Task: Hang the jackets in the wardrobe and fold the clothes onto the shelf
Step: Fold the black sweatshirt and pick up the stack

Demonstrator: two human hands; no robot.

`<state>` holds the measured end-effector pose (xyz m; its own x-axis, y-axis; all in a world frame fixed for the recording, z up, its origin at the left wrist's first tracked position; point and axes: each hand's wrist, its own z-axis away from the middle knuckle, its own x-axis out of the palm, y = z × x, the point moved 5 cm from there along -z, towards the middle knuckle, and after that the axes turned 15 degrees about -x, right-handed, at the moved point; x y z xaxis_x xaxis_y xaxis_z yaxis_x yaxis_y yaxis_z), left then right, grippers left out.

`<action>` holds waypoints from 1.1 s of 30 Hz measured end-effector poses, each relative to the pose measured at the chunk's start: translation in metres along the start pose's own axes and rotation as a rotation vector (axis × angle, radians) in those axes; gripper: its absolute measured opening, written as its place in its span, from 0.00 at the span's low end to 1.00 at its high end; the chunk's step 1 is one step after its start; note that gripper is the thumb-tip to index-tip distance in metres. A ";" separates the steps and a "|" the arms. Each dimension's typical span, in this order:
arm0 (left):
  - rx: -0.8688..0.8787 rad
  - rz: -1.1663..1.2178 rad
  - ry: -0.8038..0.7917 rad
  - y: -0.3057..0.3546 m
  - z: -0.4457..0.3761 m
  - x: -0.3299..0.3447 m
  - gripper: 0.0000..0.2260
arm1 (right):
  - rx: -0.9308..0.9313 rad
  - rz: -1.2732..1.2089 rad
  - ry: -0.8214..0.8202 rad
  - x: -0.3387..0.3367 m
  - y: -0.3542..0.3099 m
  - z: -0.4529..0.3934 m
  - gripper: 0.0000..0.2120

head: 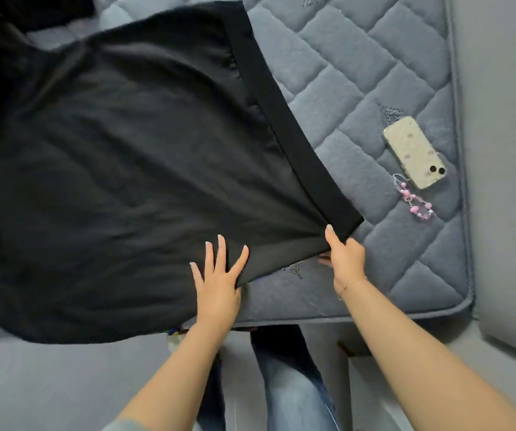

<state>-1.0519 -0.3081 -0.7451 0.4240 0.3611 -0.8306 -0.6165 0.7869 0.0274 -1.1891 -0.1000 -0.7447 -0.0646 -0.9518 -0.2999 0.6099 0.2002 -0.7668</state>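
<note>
A black garment (119,157) lies spread on the mattress (359,88), left of the phone (413,152). The right hand (345,255) pinches its banded corner; the left hand (219,281) presses flat with fingers spread. Soft, light and limp, it is best held at the band's corners.

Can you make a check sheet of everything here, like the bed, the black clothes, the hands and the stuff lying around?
Surface: grey quilted mattress, partly covered.
Job's things: black garment spread on the mattress, its banded edge toward the phone; more dark cloth at the top left, blurred.
Clutter: phone lying face down near the mattress edge, pink bead strap attached beside it.
Hands: left hand flat on the garment, fingers spread; right hand pinches the garment's corner.
Cables: nothing seen.
Surroundings: pale floor to the right; the person's jeans below.
</note>
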 end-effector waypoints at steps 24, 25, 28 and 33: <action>-1.636 2.703 -0.248 -0.106 0.084 0.058 0.07 | 0.255 -0.375 -0.172 0.019 0.012 0.032 0.10; -1.628 2.724 -0.194 -0.109 0.088 0.059 0.05 | 0.256 -0.320 -0.146 0.016 0.010 0.030 0.08; -1.650 2.489 -0.011 -0.116 0.106 0.056 0.09 | 0.320 -0.142 -0.064 0.001 0.006 0.031 0.11; -1.712 2.319 0.046 -0.119 0.121 0.022 0.17 | 0.353 -0.075 -0.062 -0.004 -0.014 0.043 0.09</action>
<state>-0.8888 -0.3338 -0.6997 -0.8571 -0.4237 -0.2932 0.4165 -0.9047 0.0897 -1.1639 -0.1093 -0.7087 -0.0778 -0.9752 -0.2072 0.8411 0.0474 -0.5389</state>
